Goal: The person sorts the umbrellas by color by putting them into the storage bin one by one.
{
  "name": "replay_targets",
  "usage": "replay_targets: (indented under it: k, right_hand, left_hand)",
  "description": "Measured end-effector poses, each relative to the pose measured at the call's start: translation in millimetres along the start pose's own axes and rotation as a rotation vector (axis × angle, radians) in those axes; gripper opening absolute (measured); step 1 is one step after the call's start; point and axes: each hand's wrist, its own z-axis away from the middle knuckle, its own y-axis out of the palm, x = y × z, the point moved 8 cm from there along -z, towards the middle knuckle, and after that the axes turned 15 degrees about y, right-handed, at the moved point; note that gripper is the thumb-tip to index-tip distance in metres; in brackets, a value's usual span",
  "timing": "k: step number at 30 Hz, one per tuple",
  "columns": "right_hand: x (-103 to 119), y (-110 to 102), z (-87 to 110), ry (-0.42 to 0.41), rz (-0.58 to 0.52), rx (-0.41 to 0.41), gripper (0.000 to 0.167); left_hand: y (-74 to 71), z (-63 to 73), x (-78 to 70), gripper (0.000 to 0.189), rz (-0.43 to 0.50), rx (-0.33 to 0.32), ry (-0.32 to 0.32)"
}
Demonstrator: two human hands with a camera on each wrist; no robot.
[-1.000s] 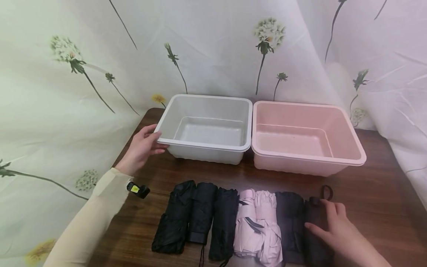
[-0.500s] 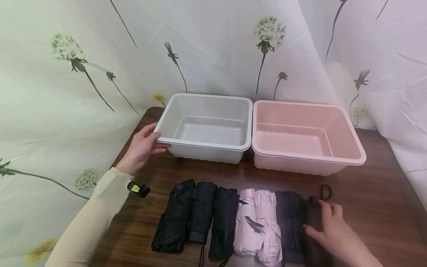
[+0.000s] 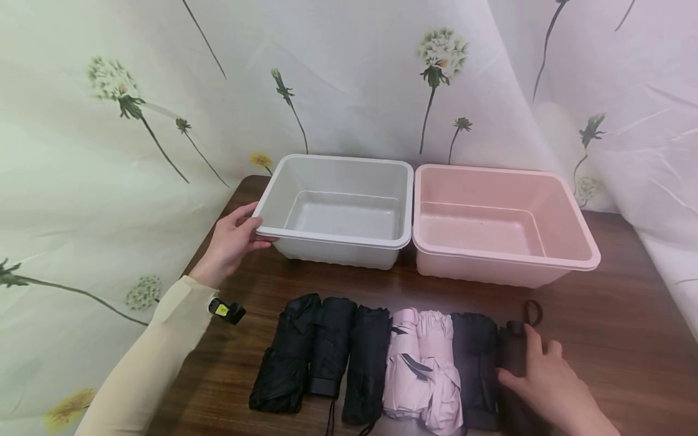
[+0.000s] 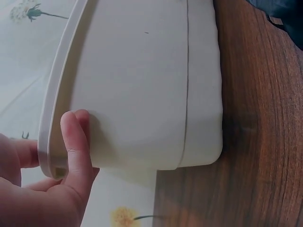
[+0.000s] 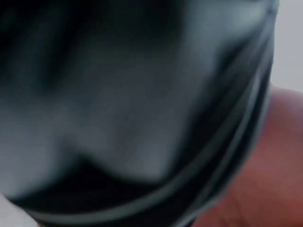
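Note:
My left hand (image 3: 229, 242) pinches the front left corner of a pale grey plastic bin (image 3: 340, 241). In the left wrist view, fingers (image 4: 78, 156) reach under the rim, against the outer wall. My right hand (image 3: 551, 378) grips a dark folded umbrella (image 3: 512, 351) at the right end of a row, thumb on its left side and fingers on its right. That umbrella's wrist loop (image 3: 533, 312) sticks up at the top. A dark, blurred surface (image 5: 128, 104) fills most of the right wrist view.
To its left lie a dark umbrella (image 3: 474, 363), two pale pink umbrellas (image 3: 406, 381) (image 3: 438, 369) and several black umbrellas (image 3: 329, 345), side by side. A pink bin (image 3: 507, 260) stands beside the grey one. Behind the wooden table (image 3: 627, 339) hangs a flowered cloth (image 3: 349, 72).
My right hand has shifted slightly left and closer around the end umbrella. My left hand keeps its place on the grey bin's corner.

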Motion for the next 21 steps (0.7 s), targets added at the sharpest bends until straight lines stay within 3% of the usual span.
replay_targets:
  k: [6,15,21]
  right_hand:
    - [-4,3,-1.9,0.021,0.056,0.048,0.116]
    - [-7,6,-9.1,-0.015,0.001,0.073,0.111]
    - [-10,3,-12.5,-0.028,-0.035,0.048,0.110]
  left_hand:
    - [-0.4,-0.7,3.1,0.054,-0.005,0.014,-0.002]
    - [-1.2,0.2,6.1,0.057,-0.011,0.025,-0.016]
    - [-0.1,0.1,6.9,0.057,0.003,0.022,-0.023]
